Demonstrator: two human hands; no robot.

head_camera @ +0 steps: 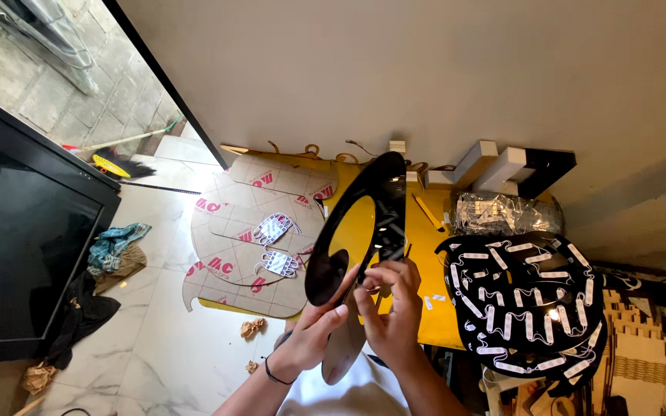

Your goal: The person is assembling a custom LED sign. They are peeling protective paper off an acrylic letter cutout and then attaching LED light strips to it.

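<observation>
Your left hand (314, 335) has its grip closed on the lower edge of the black cut-out panel (371, 208), thumb on the near face and fingers behind. Your right hand (393, 308) pinches the same panel just beside it, fingertips curled tight onto the inner edge of the cut-out. The panel is held up off the yellow surface (425, 254), standing nearly on edge. Its long axis runs from your hands up and away to the right, with the broad rounded end pointing toward the wall and the narrow end down by your wrists. A large curved opening runs through its middle, and the yellow shows through it.

To the right lies a second black panel (529, 304) flat on the surface, its face covered with small white light modules (518, 316) set at many angles. Behind it sits a clear plastic bag (495, 214) holding more pale modules. To the left, paper-covered sheets (252, 239) lie stacked, with two small bundles of modules (275, 246) on top.
</observation>
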